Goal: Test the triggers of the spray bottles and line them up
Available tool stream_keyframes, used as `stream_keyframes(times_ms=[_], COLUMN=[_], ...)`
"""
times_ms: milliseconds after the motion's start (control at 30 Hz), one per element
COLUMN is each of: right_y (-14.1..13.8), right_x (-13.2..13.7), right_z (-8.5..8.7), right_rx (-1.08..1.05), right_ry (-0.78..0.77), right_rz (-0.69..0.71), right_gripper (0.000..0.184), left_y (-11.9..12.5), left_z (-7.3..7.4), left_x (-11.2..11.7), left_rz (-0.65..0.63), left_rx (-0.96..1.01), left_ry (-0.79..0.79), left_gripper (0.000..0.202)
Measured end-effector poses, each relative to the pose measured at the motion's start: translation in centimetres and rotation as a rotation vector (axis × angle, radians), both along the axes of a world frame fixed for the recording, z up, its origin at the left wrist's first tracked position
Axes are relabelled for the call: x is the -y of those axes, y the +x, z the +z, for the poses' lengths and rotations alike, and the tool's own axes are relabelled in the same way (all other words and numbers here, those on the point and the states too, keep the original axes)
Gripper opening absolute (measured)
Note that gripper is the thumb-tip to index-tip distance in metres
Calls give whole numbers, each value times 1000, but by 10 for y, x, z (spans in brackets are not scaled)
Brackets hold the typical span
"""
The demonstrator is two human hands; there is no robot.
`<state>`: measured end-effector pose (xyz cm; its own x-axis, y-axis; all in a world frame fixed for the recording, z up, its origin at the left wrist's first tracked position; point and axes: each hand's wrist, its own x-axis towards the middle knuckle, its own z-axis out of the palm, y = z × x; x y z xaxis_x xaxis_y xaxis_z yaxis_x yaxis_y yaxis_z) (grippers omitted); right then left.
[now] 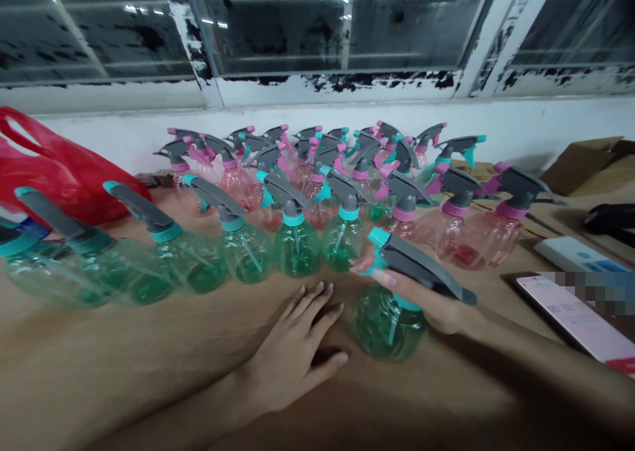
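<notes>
My right hand (421, 299) is closed round the neck and trigger of a green spray bottle (389, 325) with a grey and teal head, which is upright at the table's near right. Flat on the table just left of that bottle lies my left hand (297, 345), fingers spread, holding nothing. Beyond my fingertips stands a row of green spray bottles, among them one (297, 246) with its teal nozzle pointing left. Pink spray bottles, one of them (449, 239) with a pink collar, stand behind and to the right.
A red plastic bag (74, 173) sits at the back left. On the right are a phone (570, 312) with a lit screen, a white and blue box (580, 256) and a cardboard box (590, 166). A white wall (124, 130) and windows close off the back.
</notes>
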<state>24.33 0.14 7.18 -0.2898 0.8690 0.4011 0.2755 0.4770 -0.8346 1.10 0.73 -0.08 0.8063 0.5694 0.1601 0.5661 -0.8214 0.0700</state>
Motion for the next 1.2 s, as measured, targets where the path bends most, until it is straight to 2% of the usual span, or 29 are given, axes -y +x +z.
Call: stream_keyframes(times_ms=[300, 467, 667, 833, 1200], right_y=[-4, -6, -6, -7, -5], right_x=[-1, 1, 2, 1, 0], right_z=[-3, 0, 2, 2, 2], right_rx=[-76, -85, -75, -97, -91], right_ry=[-17, -28, -24, -39, 33], right_rz=[37, 39, 30, 95, 47], right_gripper=[30, 35, 35, 33, 36], left_y=[0, 1, 1, 0, 1], left_z=[2, 2, 3, 4, 3], left_x=[0, -1, -1, 0, -1], left_rz=[3, -7, 2, 0, -9], left_rx=[23, 21, 13, 8, 0], left_ry=[-16, -20, -15, -23, -22], left_gripper=[55, 55, 55, 55, 55])
